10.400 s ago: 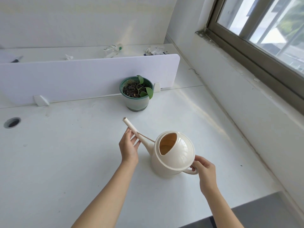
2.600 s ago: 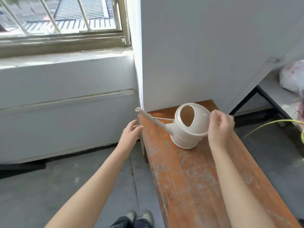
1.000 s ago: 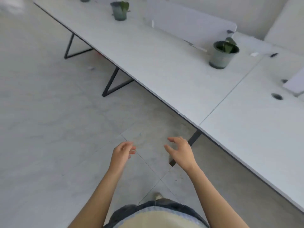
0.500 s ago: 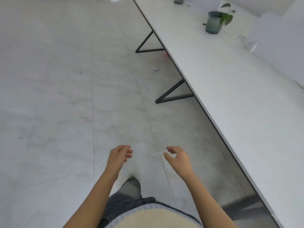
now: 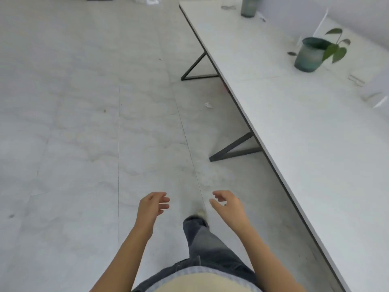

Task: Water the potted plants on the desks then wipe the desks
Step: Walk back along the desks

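**Empty hands over the floor, plants off to the right**

The person stands on the pale tiled floor (image 5: 84,123) with both arms held out low in the frame. The left hand (image 5: 152,206) and the right hand (image 5: 228,205) float side by side, a gap between them, fingers loosely curled and spread, gripping nothing. One dark trouser leg (image 5: 202,237) and a light shoe tip (image 5: 201,213) show between the forearms.

A long white table (image 5: 294,127) runs along the right side of the frame on dark angled legs (image 5: 231,151). A green potted plant (image 5: 310,54) stands on it at the upper right, a few leaves drooping over its right rim. A second, darker pot (image 5: 248,6) sits further along the table at the top edge, cut off by the frame. A small scrap of litter (image 5: 208,105) lies on the floor just beside the table's edge.
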